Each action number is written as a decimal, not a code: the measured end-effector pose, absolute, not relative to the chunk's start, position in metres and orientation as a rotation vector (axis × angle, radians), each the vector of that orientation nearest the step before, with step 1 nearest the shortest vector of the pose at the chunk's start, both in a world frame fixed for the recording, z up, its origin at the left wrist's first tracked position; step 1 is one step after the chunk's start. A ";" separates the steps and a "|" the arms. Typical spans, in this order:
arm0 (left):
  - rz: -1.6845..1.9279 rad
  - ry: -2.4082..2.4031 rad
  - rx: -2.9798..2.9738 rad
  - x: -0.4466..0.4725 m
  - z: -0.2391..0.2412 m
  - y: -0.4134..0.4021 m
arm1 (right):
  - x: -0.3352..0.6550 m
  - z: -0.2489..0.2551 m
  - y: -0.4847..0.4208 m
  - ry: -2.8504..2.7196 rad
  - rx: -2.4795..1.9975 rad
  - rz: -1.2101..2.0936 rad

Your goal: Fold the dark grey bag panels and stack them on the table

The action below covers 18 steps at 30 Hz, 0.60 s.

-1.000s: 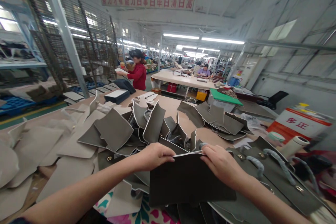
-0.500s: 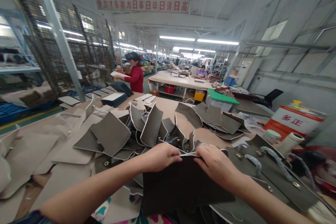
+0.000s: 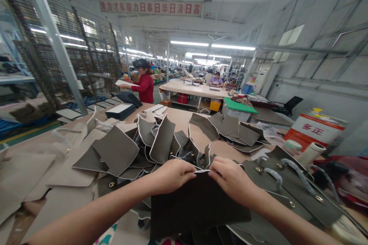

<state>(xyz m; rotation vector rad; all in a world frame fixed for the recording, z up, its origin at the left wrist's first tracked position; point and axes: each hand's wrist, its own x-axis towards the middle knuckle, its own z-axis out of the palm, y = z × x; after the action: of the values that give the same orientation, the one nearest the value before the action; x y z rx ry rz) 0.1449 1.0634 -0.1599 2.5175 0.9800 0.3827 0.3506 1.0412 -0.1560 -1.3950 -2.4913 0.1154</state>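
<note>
A dark olive-grey bag panel [image 3: 198, 206] with a pale cut edge hangs in front of me, held by its top edge. My left hand [image 3: 179, 174] pinches that edge between thumb and fingers. Close beside it, my right hand [image 3: 227, 174] pinches the same edge, with a small gap between the two hands. Beyond the hands lies a loose heap of grey panels [image 3: 116, 151], some with wrapped handles and gold-coloured rings. To my right lie flat olive panels [image 3: 299, 187] with plastic-wrapped handles [image 3: 273, 178].
Beige panels [image 3: 31, 172] cover the table's left side. Another stack of grey panels [image 3: 230, 128] lies farther back. At right stand a red-and-white can [image 3: 314, 128] and a pale roll [image 3: 313, 153]. A person in red [image 3: 145, 84] stands beyond the table, holding a pale sheet.
The view has turned slightly to the right, so the surroundings shift left. Both hands still pinch the panel's top edge and sit slightly closer together.
</note>
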 end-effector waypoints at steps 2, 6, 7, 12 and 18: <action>0.378 1.044 2.603 0.152 -0.162 1.062 | 0.346 -0.158 1.042 -2.506 -1.364 0.067; 0.418 1.088 2.775 0.162 -0.170 1.058 | 0.338 -0.161 1.038 -2.605 -1.297 -0.098; 0.444 1.079 2.818 0.163 -0.172 1.057 | 0.338 -0.162 1.036 -2.622 -1.274 -0.133; 0.548 0.886 3.019 0.159 -0.175 1.049 | 0.344 -0.162 1.027 -2.640 -1.106 -0.129; 0.394 0.900 2.981 0.146 -0.172 1.051 | 0.370 -0.177 1.030 -2.634 -1.274 -0.035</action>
<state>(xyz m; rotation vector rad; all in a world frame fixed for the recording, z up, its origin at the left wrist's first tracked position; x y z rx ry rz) 0.1462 1.0508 -0.1721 2.9806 0.8995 0.3940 0.3704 1.0302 -0.1765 -1.2744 -2.6344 -0.0346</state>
